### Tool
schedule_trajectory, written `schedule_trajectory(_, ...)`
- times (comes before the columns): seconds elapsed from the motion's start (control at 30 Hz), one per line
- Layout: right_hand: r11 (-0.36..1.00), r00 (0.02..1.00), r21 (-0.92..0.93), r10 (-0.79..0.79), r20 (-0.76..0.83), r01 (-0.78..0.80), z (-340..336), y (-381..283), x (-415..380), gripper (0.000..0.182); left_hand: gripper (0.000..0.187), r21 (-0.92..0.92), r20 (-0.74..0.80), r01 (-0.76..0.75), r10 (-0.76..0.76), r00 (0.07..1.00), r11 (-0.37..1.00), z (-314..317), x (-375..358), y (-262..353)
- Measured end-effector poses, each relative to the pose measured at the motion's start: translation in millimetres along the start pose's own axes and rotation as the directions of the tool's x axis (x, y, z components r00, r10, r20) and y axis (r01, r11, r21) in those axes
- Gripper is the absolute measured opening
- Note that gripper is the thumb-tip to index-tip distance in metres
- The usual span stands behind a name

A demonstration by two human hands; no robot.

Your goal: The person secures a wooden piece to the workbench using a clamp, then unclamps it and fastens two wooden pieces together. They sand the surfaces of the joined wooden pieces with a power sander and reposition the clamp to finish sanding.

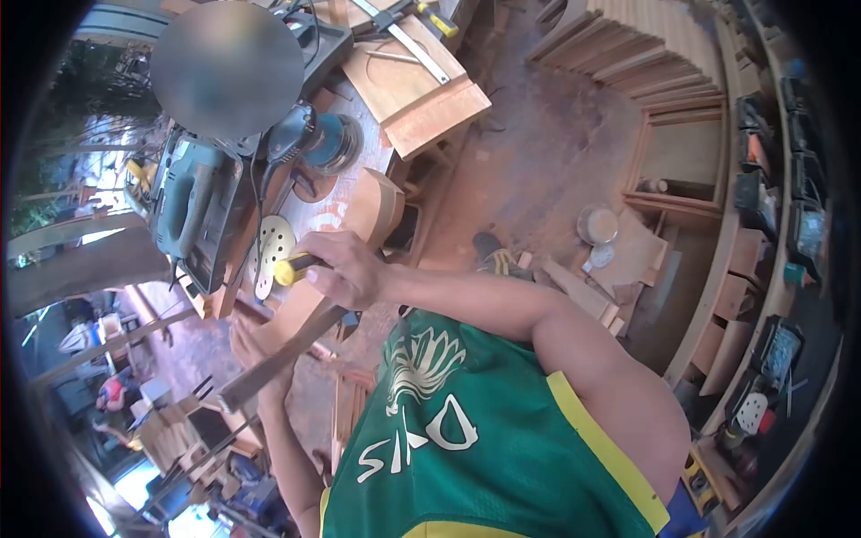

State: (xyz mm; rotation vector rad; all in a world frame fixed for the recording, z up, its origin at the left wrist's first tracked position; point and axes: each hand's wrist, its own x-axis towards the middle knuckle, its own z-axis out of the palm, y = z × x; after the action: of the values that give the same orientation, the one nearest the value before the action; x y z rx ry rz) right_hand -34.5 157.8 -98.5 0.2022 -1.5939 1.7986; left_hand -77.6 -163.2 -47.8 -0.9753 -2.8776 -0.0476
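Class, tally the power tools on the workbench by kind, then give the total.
Circular saw: 1
Orbital sander: 1
Total: 2

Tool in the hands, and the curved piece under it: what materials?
Tool: the handle in the right hand looks like glossy yellow plastic; the long flat blade is dull grey, likely steel, with the left hand at its lower end. Curved piece: bare reddish-brown wood with a matte, unfinished look.
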Motion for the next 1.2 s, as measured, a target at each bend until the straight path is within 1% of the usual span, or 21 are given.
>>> schedule_trajectory(0.03, 0.999, 0.999, -0.027, -0.033, -0.018, 0.032, 0.8, 4.5, -1.5, 0.038, 0.118, -0.002, 0.062, -0.035, 0.035, 0.997, 0.999, -3.3, 9.2, 24.8)
schedule_trajectory(0.1, 0.999, 1.000, -0.035, 0.006, 0.000, -0.006, -2.8, -2.7, 2.4, 0.034, 0.109, -0.025, 0.174, -0.091, 0.094, 0.980, 0.996, -4.9, 34.9, 69.6)
schedule_trajectory(0.17, 0.998, 1.000, -0.063, -0.017, -0.003, 0.016, -1.8, -0.7, 3.4, 0.032, 0.091, 0.022, 0.407, -0.075, 0.060, 0.911, 0.997, 9.8, 60.7, 80.8)
schedule_trajectory(0.23, 0.998, 0.999, -0.068, 0.017, 0.031, -0.015, -4.0, 1.6, 5.1, 0.034, 0.075, 0.009, 0.409, -0.054, 0.045, 0.911, 0.999, 27.7, 74.0, 85.9)
schedule_trajectory(0.4, 0.992, 0.987, -0.033, 0.127, 0.097, -0.125, -11.0, -9.4, 9.7, 0.035, 0.069, -0.078, 0.379, 0.032, 0.000, 0.925, 0.996, 27.5, 84.6, 93.2)
schedule_trajectory(0.5, 0.984, 0.976, -0.075, 0.172, 0.132, -0.163, -10.8, -10.4, 11.3, 0.036, 0.066, -0.126, 0.352, 0.083, -0.034, 0.935, 0.989, 25.3, 85.6, 96.9)
schedule_trajectory(0.6, 0.986, 0.974, -0.099, 0.149, 0.171, -0.134, -20.7, -17.7, 15.8, 0.041, 0.063, -0.173, 0.320, 0.125, -0.064, 0.945, 0.977, 22.9, 85.7, 99.6)
schedule_trajectory(0.7, 0.988, 0.986, -0.151, 0.042, 0.163, -0.017, -42.0, -29.5, 18.5, 0.043, 0.060, -0.205, 0.292, 0.141, -0.077, 0.953, 0.968, 24.9, 82.5, 104.0)
schedule_trajectory(0.8, 0.992, 0.997, -0.102, -0.071, 0.028, 0.073, -74.0, -20.5, 19.8, 0.040, 0.062, -0.158, 0.189, 0.031, 0.000, 0.982, 0.987, 26.8, 85.2, 110.0)
schedule_trajectory(0.83, 0.986, 0.998, -0.163, -0.028, -0.050, 0.020, -96.7, -21.7, 32.0, 0.038, 0.064, -0.133, 0.143, -0.015, 0.034, 0.989, 0.991, 27.2, 86.4, 111.2)
schedule_trajectory(0.87, 0.975, 0.991, -0.216, 0.015, -0.131, -0.044, -121.1, -22.3, 45.6, 0.036, 0.066, -0.127, 0.125, -0.006, 0.022, 0.992, 0.992, 29.2, 83.7, 111.3)
schedule_trajectory(0.9, 0.895, 0.960, -0.418, 0.037, -0.277, -0.155, -141.2, -12.3, 60.3, 0.037, 0.068, -0.115, 0.101, -0.016, 0.027, 0.994, 0.993, 31.0, 81.5, 112.4)
schedule_trajectory(0.93, 0.759, 0.942, -0.599, 0.059, -0.330, -0.257, -163.5, -1.2, 80.5, 0.042, 0.071, -0.099, 0.085, -0.010, 0.018, 0.996, 0.995, 32.9, 80.3, 112.9)
schedule_trajectory(0.97, 0.584, 0.952, -0.767, 0.036, -0.303, -0.267, -191.1, 21.9, 100.5, 0.049, 0.073, -0.083, 0.080, 0.009, -0.002, 0.997, 0.996, 34.4, 78.0, 112.1)
schedule_trajectory(1.0, 0.385, 0.916, -0.832, 0.139, -0.376, -0.400, -205.1, 28.3, 122.0, 0.055, 0.075, -0.068, 0.076, 0.031, -0.026, 0.997, 0.997, 36.0, 77.2, 110.6)
schedule_trajectory(1.03, 0.269, 0.904, -0.866, 0.210, -0.374, -0.421, -219.4, 45.3, 136.9, 0.058, 0.077, -0.056, 0.073, 0.052, -0.048, 0.996, 0.997, 36.8, 77.7, 109.4)
schedule_trajectory(1.07, 0.132, 0.879, -0.910, 0.346, -0.329, -0.393, -233.1, 63.7, 151.5, 0.056, 0.079, -0.054, 0.060, 0.067, -0.064, 0.996, 0.996, 38.0, 78.5, 108.1)
schedule_trajectory(1.1, 0.132, 0.802, -0.880, 0.489, -0.342, -0.456, -247.7, 84.0, 165.9, 0.049, 0.082, -0.051, 0.038, 0.077, -0.075, 0.996, 0.996, 37.5, 77.3, 107.1)
schedule_trajectory(1.13, 0.062, 0.743, -0.892, 0.580, -0.333, -0.448, -253.3, 82.3, 177.1, 0.042, 0.085, -0.048, -0.011, 0.055, -0.055, 0.998, 0.997, 35.9, 76.2, 106.6)
schedule_trajectory(1.17, 0.090, 0.759, -0.867, 0.534, -0.373, -0.490, -250.8, 80.7, 180.9, 0.040, 0.089, -0.043, -0.061, 0.033, -0.036, 0.998, 0.999, 34.2, 74.4, 107.0)
schedule_trajectory(1.2, 0.058, 0.769, -0.933, 0.586, -0.256, -0.354, -261.2, 92.3, 192.2, 0.042, 0.089, -0.092, -0.111, 0.080, -0.090, 0.990, 0.993, 31.8, 71.6, 112.7)
